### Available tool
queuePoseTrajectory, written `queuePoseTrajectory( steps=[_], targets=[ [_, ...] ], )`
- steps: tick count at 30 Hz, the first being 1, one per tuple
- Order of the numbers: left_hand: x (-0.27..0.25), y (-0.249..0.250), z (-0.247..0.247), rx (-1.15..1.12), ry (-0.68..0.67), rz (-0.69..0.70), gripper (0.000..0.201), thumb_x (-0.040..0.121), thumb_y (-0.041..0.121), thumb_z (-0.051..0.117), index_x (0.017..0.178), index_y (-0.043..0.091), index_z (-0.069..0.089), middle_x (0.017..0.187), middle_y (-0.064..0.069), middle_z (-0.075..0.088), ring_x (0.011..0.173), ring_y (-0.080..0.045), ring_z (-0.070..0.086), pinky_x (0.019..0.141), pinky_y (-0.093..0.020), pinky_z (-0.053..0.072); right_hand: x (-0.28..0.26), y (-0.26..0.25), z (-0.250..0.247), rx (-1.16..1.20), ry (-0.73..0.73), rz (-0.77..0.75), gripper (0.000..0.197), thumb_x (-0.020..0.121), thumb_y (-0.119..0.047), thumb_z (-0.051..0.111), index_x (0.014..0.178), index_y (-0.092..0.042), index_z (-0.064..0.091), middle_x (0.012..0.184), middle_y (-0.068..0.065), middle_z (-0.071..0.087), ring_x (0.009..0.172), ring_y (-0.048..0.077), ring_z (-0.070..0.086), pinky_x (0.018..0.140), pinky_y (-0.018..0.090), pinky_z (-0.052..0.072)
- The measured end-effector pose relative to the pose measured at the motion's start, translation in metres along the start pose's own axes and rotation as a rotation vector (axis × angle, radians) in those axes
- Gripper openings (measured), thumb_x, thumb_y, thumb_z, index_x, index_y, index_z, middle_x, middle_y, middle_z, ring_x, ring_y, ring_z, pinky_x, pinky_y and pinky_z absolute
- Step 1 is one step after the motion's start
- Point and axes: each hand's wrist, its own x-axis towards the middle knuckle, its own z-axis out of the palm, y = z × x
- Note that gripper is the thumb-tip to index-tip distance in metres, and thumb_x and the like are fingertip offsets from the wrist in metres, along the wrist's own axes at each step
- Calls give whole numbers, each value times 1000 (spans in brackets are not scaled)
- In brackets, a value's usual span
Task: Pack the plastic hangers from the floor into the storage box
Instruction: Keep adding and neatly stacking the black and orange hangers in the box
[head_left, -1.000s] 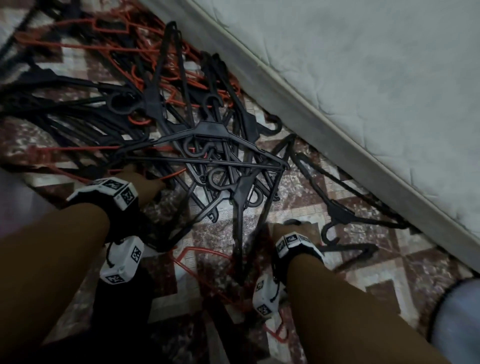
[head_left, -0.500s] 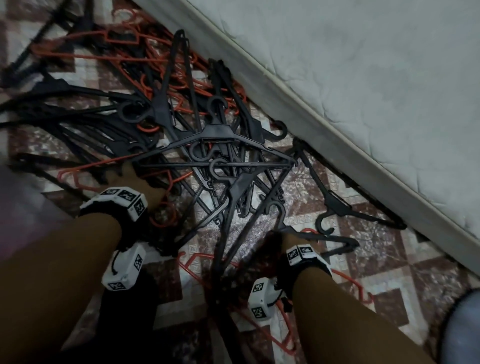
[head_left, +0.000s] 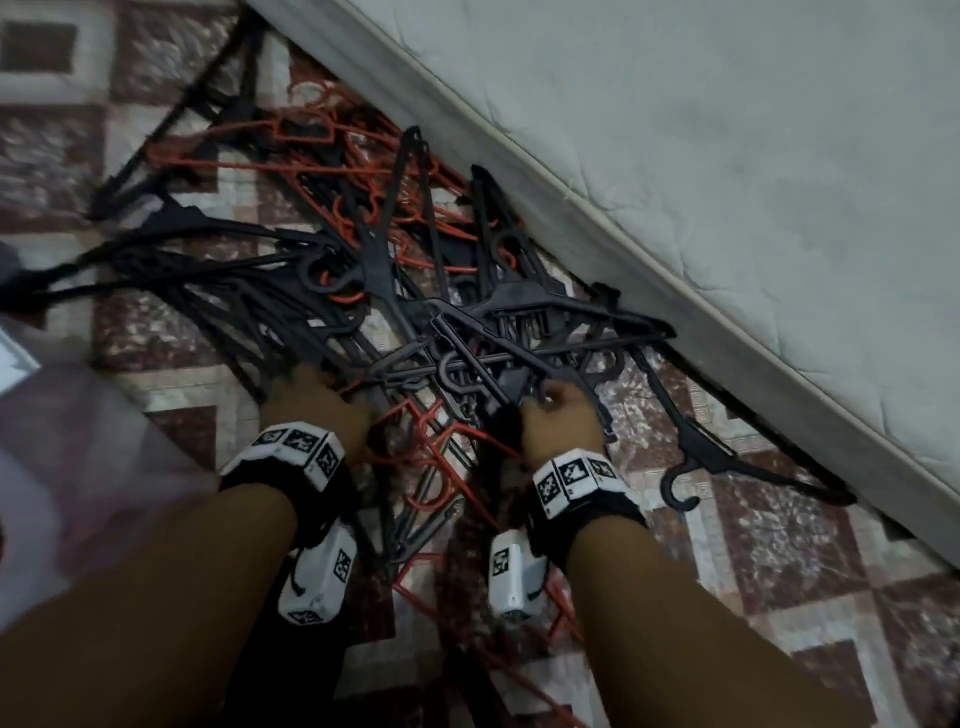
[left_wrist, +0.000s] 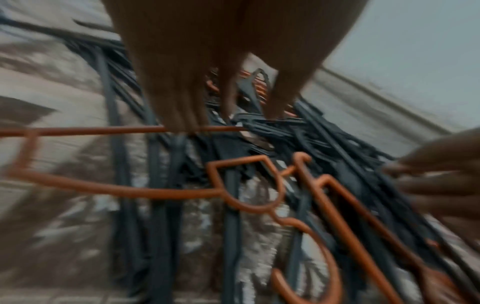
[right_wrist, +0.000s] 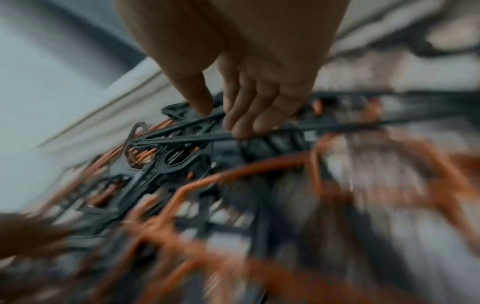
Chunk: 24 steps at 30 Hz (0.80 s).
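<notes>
A tangled pile of black and orange plastic hangers (head_left: 395, 291) lies on the patterned floor beside a mattress. My left hand (head_left: 317, 400) reaches into the pile's near left side. In the left wrist view its fingertips (left_wrist: 182, 121) hook over the thin bar of an orange hanger (left_wrist: 145, 192) that hangs toward the camera. My right hand (head_left: 558, 415) is at the near right side of the pile. Its fingers (right_wrist: 241, 123) curl round the bar of a black hanger (right_wrist: 182, 139), thumb beside them. Both wrist views are blurred.
The mattress (head_left: 727, 156) runs diagonally along the right, its edge against the pile. A single black hanger (head_left: 727, 462) lies apart by that edge. A blurred translucent container wall (head_left: 57, 447) shows at the left. Bare patterned floor (head_left: 810, 582) is at the near right.
Both hands have moved forward into the pile. The right hand left the floor near the lone hanger and took hold of a black hanger. The left hand now hooks an orange one.
</notes>
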Motion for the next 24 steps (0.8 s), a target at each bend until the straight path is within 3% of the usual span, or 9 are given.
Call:
queuePoseTrajectory(
  steps=[2, 4, 7, 9, 11, 15, 18, 20, 24],
  targets=[
    [3, -20, -3, 20, 112, -130, 45, 90, 44, 50, 117, 9, 48, 121, -23, 50, 108, -43, 49, 94, -48, 45, 10, 5, -16, -197, 176, 49, 55, 86, -31, 60, 137, -15, 45, 139, 16, 44, 125, 35, 45, 98, 42, 43],
    [9, -35, -1, -15, 18, -206, 49, 93, 37, 52, 129, 6, 43, 134, -28, 42, 116, -46, 46, 101, -50, 41, 21, 15, -32, -322, 68, 207, 76, 84, -37, 63, 147, -11, 30, 149, 19, 30, 135, 40, 35, 106, 51, 36],
    [13, -36, 9, -257, -75, -282, 66, 86, 37, 70, 133, -1, 45, 133, -26, 51, 122, -42, 50, 102, -44, 41, 32, 24, -38, -377, -271, 249, 64, 83, -44, 61, 131, -5, 46, 129, 21, 50, 108, 38, 56, 85, 43, 47],
    [11, -32, 17, -270, -179, -188, 45, 84, 41, 71, 112, 7, 59, 115, -18, 61, 109, -38, 59, 96, -43, 48, 37, 21, -35, -329, -272, 171, 51, 84, -41, 63, 118, -4, 51, 105, 17, 58, 82, 30, 58, 66, 32, 44],
    [11, -30, 22, -243, -266, -124, 43, 84, 47, 68, 109, 12, 64, 111, -15, 67, 96, -32, 62, 85, -37, 50, 44, 14, -25, -274, -260, 97, 47, 84, -39, 67, 115, -6, 55, 91, 10, 62, 70, 23, 56, 56, 25, 39],
    [12, -19, 24, -275, -273, -85, 76, 80, 51, 71, 138, 11, 45, 88, 0, 64, 69, -16, 59, 59, -23, 42, 51, -5, 0, -213, -217, 0, 52, 81, -47, 71, 118, -13, 59, 107, 8, 68, 69, 21, 57, 67, 24, 41],
    [8, -12, 27, -323, -289, -111, 71, 81, 48, 70, 137, 14, 42, 80, 4, 61, 68, -16, 60, 55, -22, 42, 47, -15, 19, -327, -262, -105, 51, 76, -65, 64, 104, -22, 58, 89, 3, 67, 62, 16, 52, 65, 27, 43],
    [8, -9, 27, -333, -306, -129, 58, 81, 49, 69, 122, 14, 50, 89, -2, 66, 70, -16, 59, 54, -22, 39, 43, -20, 26, -402, -224, -147, 66, 73, -71, 57, 115, -21, 55, 78, 1, 54, 76, 27, 55, 67, 32, 44],
    [10, -4, 28, -457, -350, -98, 73, 80, 49, 73, 137, 15, 44, 125, -12, 61, 89, -26, 59, 72, -28, 44, 40, -22, 36, -426, -258, -44, 69, 75, -68, 61, 123, -19, 51, 115, 15, 58, 103, 35, 55, 80, 40, 51]
  ],
)
